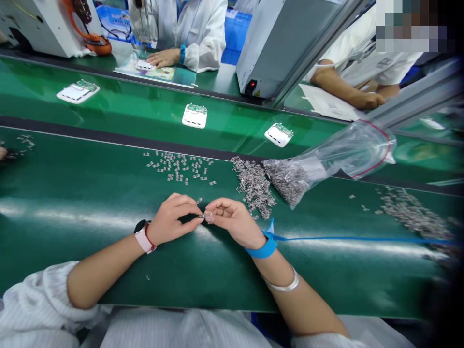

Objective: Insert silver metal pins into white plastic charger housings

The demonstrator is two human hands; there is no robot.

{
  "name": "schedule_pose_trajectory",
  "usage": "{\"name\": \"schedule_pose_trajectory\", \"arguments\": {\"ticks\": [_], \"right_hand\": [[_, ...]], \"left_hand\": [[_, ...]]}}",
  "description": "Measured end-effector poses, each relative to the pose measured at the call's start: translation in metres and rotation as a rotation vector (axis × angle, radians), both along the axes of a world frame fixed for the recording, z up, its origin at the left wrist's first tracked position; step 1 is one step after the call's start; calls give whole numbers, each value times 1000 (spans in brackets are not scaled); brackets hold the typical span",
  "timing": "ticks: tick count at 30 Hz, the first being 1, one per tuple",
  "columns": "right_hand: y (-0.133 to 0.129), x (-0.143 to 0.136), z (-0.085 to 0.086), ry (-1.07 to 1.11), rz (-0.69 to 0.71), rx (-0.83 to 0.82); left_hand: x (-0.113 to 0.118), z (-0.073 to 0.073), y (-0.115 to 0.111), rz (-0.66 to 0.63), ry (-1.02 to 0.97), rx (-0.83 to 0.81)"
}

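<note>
My left hand (175, 220) and my right hand (234, 220) meet over the green bench. Thumb and forefinger of the left pinch a small metal part (202, 216). The right fingertips close on a small clear piece (209, 217) right beside it; its exact kind is too small to make out. Just beyond the fingertips lies a loose metal clip (199, 200). Farther back, small metal clips (177, 166) lie scattered, and a dense heap of metal parts (255, 186) sits to the right, by an open clear plastic bag (290, 181) holding more of them.
A blue wrist-strap cord (344, 238) runs right from my right wrist. Another pile of metal parts (413, 212) lies at right. White casings with green circuit boards, one being a casing (195, 117), rest on the belt (145, 113). Across it, a co-worker's hand (165, 58) touches another casing.
</note>
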State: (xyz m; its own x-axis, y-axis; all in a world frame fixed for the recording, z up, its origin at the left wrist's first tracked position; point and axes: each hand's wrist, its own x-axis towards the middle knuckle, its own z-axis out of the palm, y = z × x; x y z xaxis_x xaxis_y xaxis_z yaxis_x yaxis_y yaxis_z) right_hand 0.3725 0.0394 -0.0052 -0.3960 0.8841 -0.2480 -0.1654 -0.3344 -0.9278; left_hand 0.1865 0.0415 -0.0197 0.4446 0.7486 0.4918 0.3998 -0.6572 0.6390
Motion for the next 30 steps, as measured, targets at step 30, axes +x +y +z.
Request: {"name": "schedule_pose_trajectory", "arguments": {"ticks": [30], "right_hand": [[-12,-16,-3,48,-59,-20]], "left_hand": [[2,3,-2,-5,-81,-37]]}}
